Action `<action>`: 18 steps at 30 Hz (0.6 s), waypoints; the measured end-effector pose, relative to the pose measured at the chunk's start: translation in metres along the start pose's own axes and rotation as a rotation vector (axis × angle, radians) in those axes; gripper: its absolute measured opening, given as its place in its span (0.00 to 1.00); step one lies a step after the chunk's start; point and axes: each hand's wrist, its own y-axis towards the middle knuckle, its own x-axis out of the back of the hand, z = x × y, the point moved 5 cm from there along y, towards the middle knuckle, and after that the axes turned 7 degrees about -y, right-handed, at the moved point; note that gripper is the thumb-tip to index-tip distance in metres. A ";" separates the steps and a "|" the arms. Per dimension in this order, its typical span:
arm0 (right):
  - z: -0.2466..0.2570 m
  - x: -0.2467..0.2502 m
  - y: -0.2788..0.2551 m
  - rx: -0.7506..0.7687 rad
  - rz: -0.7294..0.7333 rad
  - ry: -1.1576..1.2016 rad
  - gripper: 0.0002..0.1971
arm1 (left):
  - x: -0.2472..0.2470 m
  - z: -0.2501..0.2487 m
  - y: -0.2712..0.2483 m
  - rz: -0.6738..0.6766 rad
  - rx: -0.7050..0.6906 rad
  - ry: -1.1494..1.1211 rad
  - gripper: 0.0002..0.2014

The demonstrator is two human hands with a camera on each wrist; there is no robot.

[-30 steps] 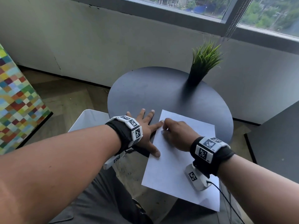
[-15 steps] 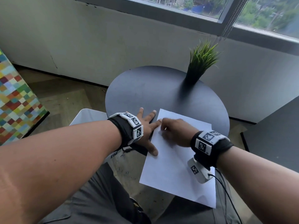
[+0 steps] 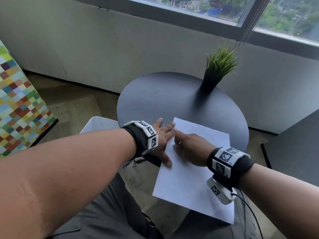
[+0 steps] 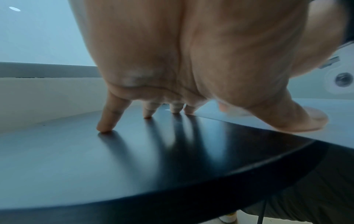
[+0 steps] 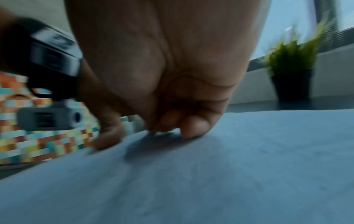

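A: Where's the paper [image 3: 189, 183] at?
B: Tabletop [image 3: 155, 100], 5 o'clock edge, partly hanging off. Left hand [image 3: 161, 137] grip spread apart, thumb on it; right hand [image 3: 191, 146] grip curled together, pressing it.

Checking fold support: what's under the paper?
The paper lies with its far part on the round black table; its near part overhangs the rim, above the floor. Where the rim runs beneath it is covered. The left hand and right hand rest on top.
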 end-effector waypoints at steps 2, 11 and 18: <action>0.016 -0.009 -0.006 0.149 0.106 0.045 0.10 | 0.001 -0.001 0.001 -0.001 -0.009 0.011 0.67; 0.018 -0.009 -0.006 0.140 0.120 0.008 0.13 | 0.004 -0.006 -0.002 0.015 0.011 0.011 0.67; -0.010 0.005 0.015 -0.184 -0.099 0.080 0.10 | 0.000 0.000 0.000 -0.023 -0.004 0.000 0.67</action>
